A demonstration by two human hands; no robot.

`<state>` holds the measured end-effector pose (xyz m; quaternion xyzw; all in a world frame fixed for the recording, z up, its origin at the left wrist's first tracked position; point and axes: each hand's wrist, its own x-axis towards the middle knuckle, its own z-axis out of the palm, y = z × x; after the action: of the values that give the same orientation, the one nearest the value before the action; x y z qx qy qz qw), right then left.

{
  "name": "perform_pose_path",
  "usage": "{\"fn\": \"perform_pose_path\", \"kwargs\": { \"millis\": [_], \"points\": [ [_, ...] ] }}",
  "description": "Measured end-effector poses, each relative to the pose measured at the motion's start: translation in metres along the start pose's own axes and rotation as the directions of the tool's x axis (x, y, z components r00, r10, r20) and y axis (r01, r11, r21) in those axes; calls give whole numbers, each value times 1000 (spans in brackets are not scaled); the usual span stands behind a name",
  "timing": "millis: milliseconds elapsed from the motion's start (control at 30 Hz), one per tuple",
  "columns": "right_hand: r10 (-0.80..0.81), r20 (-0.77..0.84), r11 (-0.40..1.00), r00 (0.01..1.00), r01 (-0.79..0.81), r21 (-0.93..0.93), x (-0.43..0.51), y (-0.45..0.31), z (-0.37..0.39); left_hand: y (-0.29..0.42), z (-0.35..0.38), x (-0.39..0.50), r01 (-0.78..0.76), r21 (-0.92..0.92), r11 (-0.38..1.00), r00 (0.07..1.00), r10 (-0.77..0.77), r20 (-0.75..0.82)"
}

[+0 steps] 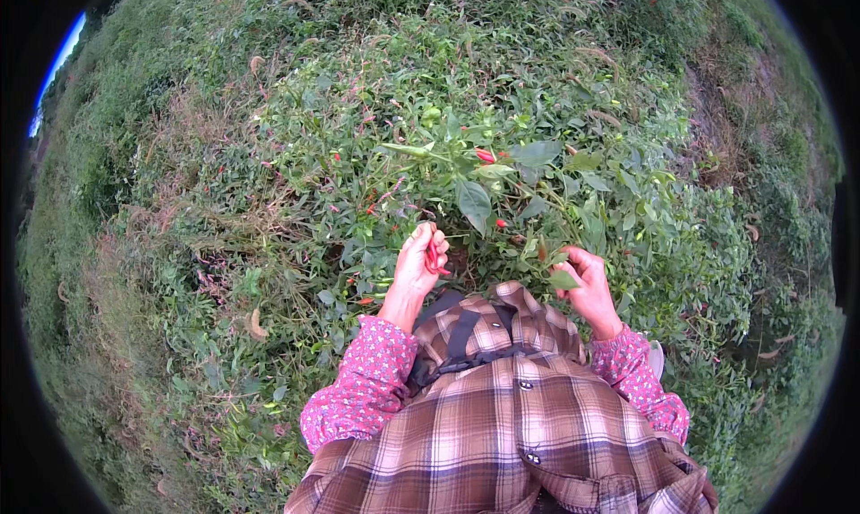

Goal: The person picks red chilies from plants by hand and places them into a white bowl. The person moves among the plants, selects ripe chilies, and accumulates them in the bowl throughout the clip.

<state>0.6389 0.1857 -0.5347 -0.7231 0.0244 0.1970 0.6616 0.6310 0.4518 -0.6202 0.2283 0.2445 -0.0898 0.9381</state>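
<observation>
My left hand point(420, 259) is closed around several red chili peppers point(433, 257), whose tips stick out below the fingers. To the right, my right hand point(584, 279) has its fingertips bent against a leafy pepper stem, beside a green leaf point(563, 280); a reddish-brown pepper point(542, 249) hangs just left of those fingertips. Whether the fingers pinch the stem is hard to tell. Above and between the hands spreads a chili pepper plant with a broad dark leaf point(474, 204), red peppers point(485, 155) and a pale green pepper point(408, 149).
Dense weeds with pink flower spikes point(391, 190) and bristly seed heads point(255, 326) surround the pepper plants. More red peppers point(366, 301) show low on the left. A dark strap point(463, 333) crosses the plaid shirt point(470, 413). A pale round-edged object point(656, 359) shows beside the right sleeve.
</observation>
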Motion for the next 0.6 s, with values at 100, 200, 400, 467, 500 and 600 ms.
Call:
{"fn": "perform_pose_path", "kwargs": {
  "millis": [100,200,400,467,500,600],
  "points": [
    [4,23,998,1000,-3,-59,-2,-3,-14,11,-13,-2,-25,237,971,998,40,-57],
    [-15,-50,998,999,12,-58,-7,-11,-20,1,-5,0,70,553,830,997,-34,-75],
    [4,-90,996,996,-12,-87,-26,-19,-29,-37,61,38,-637,720,-275,720,122,683],
    [12,-109,995,994,-23,-95,-30,-20,-28,-50,64,60,-731,585,-351,612,43,790],
    [10,-111,995,994,-21,-93,-32,-22,-26,-53,67,66,-754,530,-388,580,-15,815],
    [13,-118,997,993,-22,-74,-37,-24,-25,-54,69,81,-781,474,-407,596,-260,760]
  ]
}}
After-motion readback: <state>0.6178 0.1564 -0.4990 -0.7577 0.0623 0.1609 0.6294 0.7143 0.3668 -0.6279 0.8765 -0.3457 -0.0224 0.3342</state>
